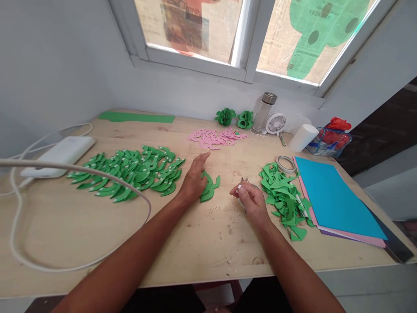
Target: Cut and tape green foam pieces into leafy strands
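Observation:
My left hand (195, 179) rests on the table with its fingers stretched forward, beside a few curved green foam cutouts (210, 189) that it partly covers. My right hand (252, 201) is closed in a pinch, with a small white piece of tape (239, 187) at its thumb and fingertip. Beneath that hand, pointed metal tips and a curved edge show; the rest of this object is hidden. Left of my left hand lies a large spread of overlapping green leaf-shaped cutouts (130, 171), many bearing small white pieces.
Green scraps (286, 195) and a tape roll (286, 164) lie at right, beside coloured sheets (335, 195). Pink cutouts (215, 138), a glass bottle (262, 115) and a small fan (276, 124) are at the back. A white cable (97, 171) loops across the left near a white power bank (61, 154).

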A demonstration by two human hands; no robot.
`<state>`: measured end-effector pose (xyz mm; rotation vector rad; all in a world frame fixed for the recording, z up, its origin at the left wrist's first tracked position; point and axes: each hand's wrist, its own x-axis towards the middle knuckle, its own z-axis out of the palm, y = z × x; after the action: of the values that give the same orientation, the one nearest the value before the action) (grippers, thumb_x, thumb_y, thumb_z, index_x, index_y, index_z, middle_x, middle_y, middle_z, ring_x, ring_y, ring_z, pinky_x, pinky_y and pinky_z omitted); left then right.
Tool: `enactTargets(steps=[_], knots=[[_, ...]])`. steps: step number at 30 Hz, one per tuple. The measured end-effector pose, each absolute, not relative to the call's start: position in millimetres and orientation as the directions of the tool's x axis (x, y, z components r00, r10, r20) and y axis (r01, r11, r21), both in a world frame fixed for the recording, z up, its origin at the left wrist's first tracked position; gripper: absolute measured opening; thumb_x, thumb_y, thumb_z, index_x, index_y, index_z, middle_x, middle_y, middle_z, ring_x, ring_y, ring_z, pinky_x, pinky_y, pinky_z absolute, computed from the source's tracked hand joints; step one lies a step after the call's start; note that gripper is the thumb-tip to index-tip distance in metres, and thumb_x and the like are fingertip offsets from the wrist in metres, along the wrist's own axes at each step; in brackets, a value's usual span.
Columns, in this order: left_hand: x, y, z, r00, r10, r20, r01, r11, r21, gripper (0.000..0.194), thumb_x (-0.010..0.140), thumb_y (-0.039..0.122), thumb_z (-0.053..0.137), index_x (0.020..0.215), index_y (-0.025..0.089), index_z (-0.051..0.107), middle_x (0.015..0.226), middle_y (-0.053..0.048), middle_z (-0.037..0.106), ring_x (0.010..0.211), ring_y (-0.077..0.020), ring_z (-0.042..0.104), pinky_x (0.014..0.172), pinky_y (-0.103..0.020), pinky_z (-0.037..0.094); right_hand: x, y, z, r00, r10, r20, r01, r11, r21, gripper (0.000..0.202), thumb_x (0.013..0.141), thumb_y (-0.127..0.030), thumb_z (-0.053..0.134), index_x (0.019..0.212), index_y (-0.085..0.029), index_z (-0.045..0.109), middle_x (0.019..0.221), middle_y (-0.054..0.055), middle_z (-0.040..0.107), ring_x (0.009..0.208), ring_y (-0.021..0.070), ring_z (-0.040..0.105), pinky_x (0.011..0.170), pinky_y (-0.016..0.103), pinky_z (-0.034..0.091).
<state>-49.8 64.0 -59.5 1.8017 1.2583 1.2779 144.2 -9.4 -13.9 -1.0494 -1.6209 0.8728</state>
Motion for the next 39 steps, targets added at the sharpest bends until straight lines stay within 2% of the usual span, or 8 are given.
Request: enactTargets(steps=[9,15,19,24,30,33,36,39], knots=[[-46.4,58.2,-66.6,0.052,0.948,0.314,0.199,-0.318,0.927,0.079,0.064,0.001,0.042,0.139,0.026,0.038,0.137,-0.009,0.044,0.117,-0.0195,0.052,0.091,-0.035,0.050,142.6,-9.4,-16.7,-0.169,0.924,0.344,0.231,0.376,-0.897,0.037,0.090,-0.045,0.046,0.075,-0.019,0.068,0.070,0.003,0.059,0.069,0.0162,0.054,0.066,0.030,0.040],[-44.1,54.2,-63.3,-0.027,0.965,0.261,0.127,-0.256,0.958,0.076,0.062,0.002,0.042,0.134,0.025,0.043,0.134,-0.009,0.047,0.112,-0.0217,0.056,0.082,-0.035,0.055,135.9,-9.7,-14.9,-0.058,0.972,0.229,0.135,0.235,-0.963,0.031,0.088,-0.044,0.050,0.078,-0.020,0.068,0.077,0.003,0.062,0.077,0.0171,0.056,0.074,0.031,0.042],[-44.5,53.2,-57.6,-0.154,0.966,0.208,0.002,-0.210,0.978,0.073,0.062,0.004,0.045,0.132,0.025,0.044,0.133,-0.010,0.047,0.109,-0.0220,0.057,0.078,-0.033,0.056,124.9,-8.5,-2.6,-0.079,0.992,0.101,-0.052,0.097,-0.994,0.027,0.084,-0.046,0.055,0.091,-0.023,0.069,0.096,0.004,0.066,0.095,0.0187,0.057,0.087,0.033,0.041],[-45.1,50.5,-51.7,-0.205,0.973,0.102,-0.115,-0.127,0.985,0.073,0.062,0.008,0.053,0.132,0.025,0.042,0.131,-0.012,0.046,0.108,-0.0233,0.057,0.068,-0.029,0.056,104.0,3.6,12.8,-0.110,0.988,-0.109,-0.272,-0.135,-0.953,0.030,0.079,-0.049,0.058,0.091,-0.023,0.069,0.110,0.006,0.064,0.110,0.0224,0.053,0.087,0.036,0.041],[-43.2,46.3,-54.4,-0.199,0.973,0.117,-0.016,-0.122,0.992,0.074,0.064,0.006,0.054,0.133,0.029,0.042,0.132,-0.010,0.047,0.108,-0.0237,0.056,0.070,-0.030,0.054,81.1,22.8,9.1,-0.089,0.968,-0.234,-0.318,-0.250,-0.914,0.030,0.080,-0.049,0.056,0.089,-0.024,0.069,0.110,0.006,0.066,0.111,0.0230,0.053,0.083,0.034,0.039],[-41.9,44.8,-56.1,-0.217,0.968,0.127,0.005,-0.129,0.992,0.071,0.066,0.006,0.052,0.133,0.028,0.042,0.131,-0.009,0.048,0.108,-0.0226,0.057,0.076,-0.033,0.054,73.6,26.6,6.3,-0.071,0.962,-0.264,-0.330,-0.273,-0.904,0.030,0.081,-0.049,0.054,0.088,-0.023,0.069,0.111,0.006,0.066,0.113,0.0231,0.052,0.081,0.033,0.039],[-40.4,44.7,-56.5,-0.232,0.967,0.106,-0.049,-0.120,0.991,0.071,0.065,0.003,0.050,0.132,0.027,0.043,0.130,-0.009,0.048,0.107,-0.0216,0.057,0.081,-0.036,0.054,68.5,27.7,5.5,-0.059,0.960,-0.273,-0.368,-0.275,-0.888,0.030,0.081,-0.048,0.054,0.086,-0.023,0.069,0.110,0.006,0.066,0.111,0.0229,0.053,0.079,0.032,0.040],[-38.9,45.8,-56.9,-0.255,0.965,0.057,-0.123,-0.091,0.988,0.074,0.063,0.002,0.049,0.132,0.027,0.042,0.130,-0.009,0.047,0.107,-0.0214,0.057,0.078,-0.034,0.055,65.7,28.3,4.6,-0.047,0.962,-0.269,-0.423,-0.263,-0.867,0.029,0.082,-0.047,0.054,0.085,-0.022,0.069,0.108,0.006,0.066,0.108,0.0220,0.055,0.076,0.030,0.042]])
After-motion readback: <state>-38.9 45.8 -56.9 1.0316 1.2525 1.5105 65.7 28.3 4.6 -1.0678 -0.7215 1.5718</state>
